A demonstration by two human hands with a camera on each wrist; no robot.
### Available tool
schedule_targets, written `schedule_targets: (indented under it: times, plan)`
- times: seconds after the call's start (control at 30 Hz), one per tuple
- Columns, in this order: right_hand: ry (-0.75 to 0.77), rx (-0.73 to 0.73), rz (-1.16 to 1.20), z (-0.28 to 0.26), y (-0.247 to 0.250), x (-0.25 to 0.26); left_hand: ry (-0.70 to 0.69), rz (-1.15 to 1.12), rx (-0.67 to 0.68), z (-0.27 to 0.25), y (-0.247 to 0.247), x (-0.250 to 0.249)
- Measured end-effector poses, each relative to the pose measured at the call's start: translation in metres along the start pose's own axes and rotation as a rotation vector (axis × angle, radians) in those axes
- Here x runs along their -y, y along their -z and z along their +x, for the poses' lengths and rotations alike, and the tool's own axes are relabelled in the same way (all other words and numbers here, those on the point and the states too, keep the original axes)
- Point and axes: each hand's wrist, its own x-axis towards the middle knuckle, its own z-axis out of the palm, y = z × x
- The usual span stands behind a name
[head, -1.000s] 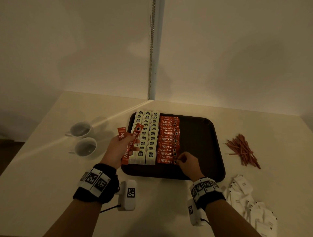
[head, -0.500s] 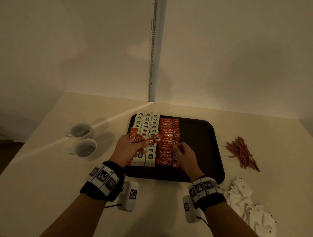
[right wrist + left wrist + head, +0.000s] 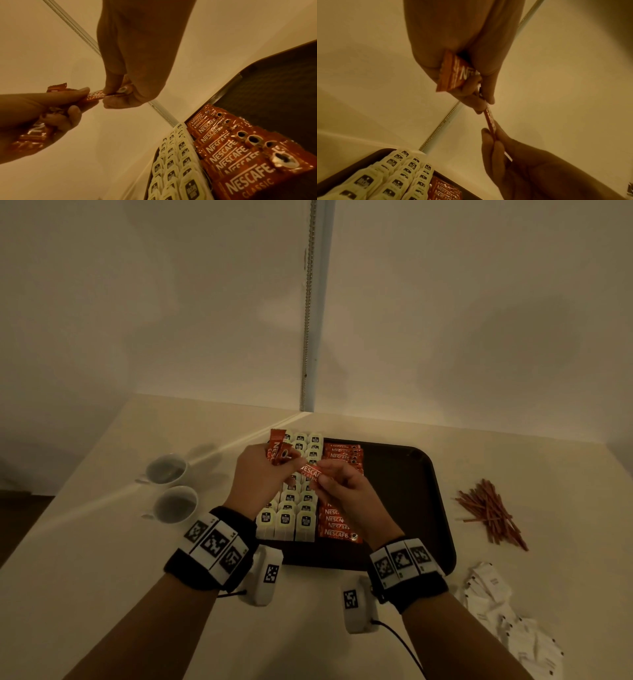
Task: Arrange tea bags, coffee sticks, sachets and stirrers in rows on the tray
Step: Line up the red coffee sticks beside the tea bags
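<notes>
1. I see one coffee stick (image 3: 311, 471) held in the air above the tray (image 3: 407, 474), between both hands.
2. My right hand (image 3: 346, 494) pinches its one end with thumb and fingers; my left hand (image 3: 262, 474) pinches the other end.
3. The left hand also grips a small bundle of spare coffee sticks (image 3: 276, 448) in its palm.
4. On the tray, the tea bags (image 3: 294, 508) stand in three rows at the left side, and just beside them lies a row of laid coffee sticks (image 3: 337, 523).
5. The right part of the tray is bare.
6. On the surface (image 3: 102, 559), right of the tray, lie the stirrers (image 3: 489, 517) in a loose heap and, nearer to me, the white sachets (image 3: 507, 618).
7. Left of the tray stand two cups (image 3: 171, 487).
</notes>
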Motion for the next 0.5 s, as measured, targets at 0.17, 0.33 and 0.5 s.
schedule_targets:
  times: [0.17, 0.33, 0.5]
  plan:
    - [0.063, -0.041, -0.016, 0.004, -0.008, 0.006, -0.021, 0.026, 0.021, -0.002, -0.002, 0.001]
    - [0.116, -0.085, -0.08, 0.003, -0.009, 0.01, 0.055, -0.096, 0.015, -0.007, -0.003, -0.003]
    - [0.115, -0.135, -0.186, 0.002, -0.002, 0.016, 0.108, -0.179, -0.049, -0.013, -0.003, -0.001]
